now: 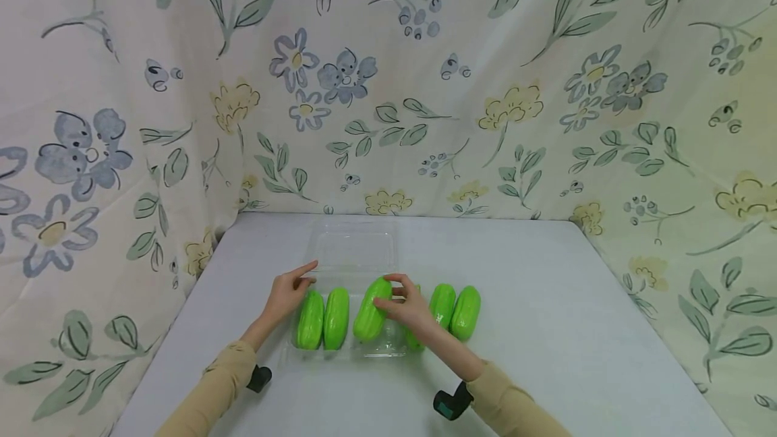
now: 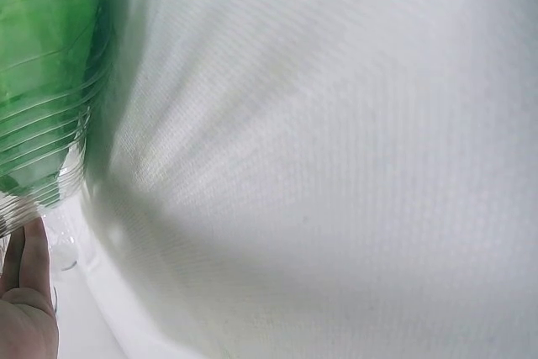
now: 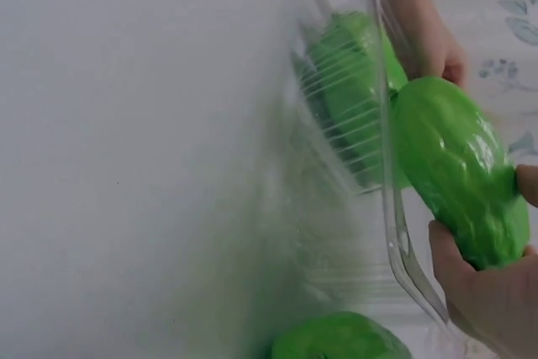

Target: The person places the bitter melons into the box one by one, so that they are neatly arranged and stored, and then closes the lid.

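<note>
A clear plastic clamshell box [image 1: 384, 351] lies on the table with its lid [image 1: 355, 248] folded back. In its left part are two green cucumbers [image 1: 310, 321] [image 1: 336, 319], side by side. My right hand [image 1: 415, 309] grips another green cucumber [image 1: 371, 312] between thumb and fingers, tilted over the box's right part; the right wrist view shows this cucumber [image 3: 458, 166] above the box rim [image 3: 388, 140]. At the box's back left corner is my left hand [image 1: 286, 295], its index finger extended. In the left wrist view, its fingers [image 2: 35, 262] touch the ribbed box end.
To the right of the box, several more cucumbers [image 1: 465, 313] lie on the white table [image 1: 546, 329], one partly hidden by my right forearm. A flowered cloth [image 1: 388, 86] hangs behind and along both sides. Black wrist devices [image 1: 452, 402] sit under both forearms.
</note>
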{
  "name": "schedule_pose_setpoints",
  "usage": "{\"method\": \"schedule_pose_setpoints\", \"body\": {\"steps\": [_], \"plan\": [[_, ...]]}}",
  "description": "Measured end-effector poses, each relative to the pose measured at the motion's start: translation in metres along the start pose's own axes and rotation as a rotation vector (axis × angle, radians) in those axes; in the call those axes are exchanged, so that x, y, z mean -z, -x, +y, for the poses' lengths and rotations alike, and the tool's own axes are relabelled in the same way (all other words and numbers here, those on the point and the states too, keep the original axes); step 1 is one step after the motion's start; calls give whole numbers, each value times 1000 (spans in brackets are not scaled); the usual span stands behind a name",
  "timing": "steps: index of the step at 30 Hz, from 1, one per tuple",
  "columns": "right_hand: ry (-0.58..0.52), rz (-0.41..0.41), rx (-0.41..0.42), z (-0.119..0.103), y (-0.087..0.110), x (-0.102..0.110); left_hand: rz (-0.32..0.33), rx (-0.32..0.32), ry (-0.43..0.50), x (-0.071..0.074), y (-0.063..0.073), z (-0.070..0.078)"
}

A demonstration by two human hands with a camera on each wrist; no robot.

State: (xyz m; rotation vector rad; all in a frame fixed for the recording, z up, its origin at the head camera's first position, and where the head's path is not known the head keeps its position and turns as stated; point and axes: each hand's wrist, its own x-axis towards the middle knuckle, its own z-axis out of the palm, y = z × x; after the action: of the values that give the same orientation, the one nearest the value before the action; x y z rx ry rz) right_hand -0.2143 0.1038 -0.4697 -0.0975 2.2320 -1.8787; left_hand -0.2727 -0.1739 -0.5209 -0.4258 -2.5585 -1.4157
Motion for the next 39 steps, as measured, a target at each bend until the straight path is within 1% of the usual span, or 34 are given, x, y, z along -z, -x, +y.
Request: {"method": "schedule_pose_setpoints", "body": {"steps": [2,5,12,16,27,33,39], "plan": [[31,2,35,1,1,-4,0,-3,5,0,1,0],[61,9,65,2,1,-9,6,-6,5,1,1,0],[124,9,68,5,0,-17,9,-23,-3,1,0,2],[131,0,88,6,0,-20,17,-23,-4,1,0,3],[230,24,118,14,-2,-30,15,-27,8,0,1,1],[248,39,132,16,-3,-37,12,-17,19,0,2,3],[259,36,117,18,-5,-42,10,-10,18,1,2,2]]}}
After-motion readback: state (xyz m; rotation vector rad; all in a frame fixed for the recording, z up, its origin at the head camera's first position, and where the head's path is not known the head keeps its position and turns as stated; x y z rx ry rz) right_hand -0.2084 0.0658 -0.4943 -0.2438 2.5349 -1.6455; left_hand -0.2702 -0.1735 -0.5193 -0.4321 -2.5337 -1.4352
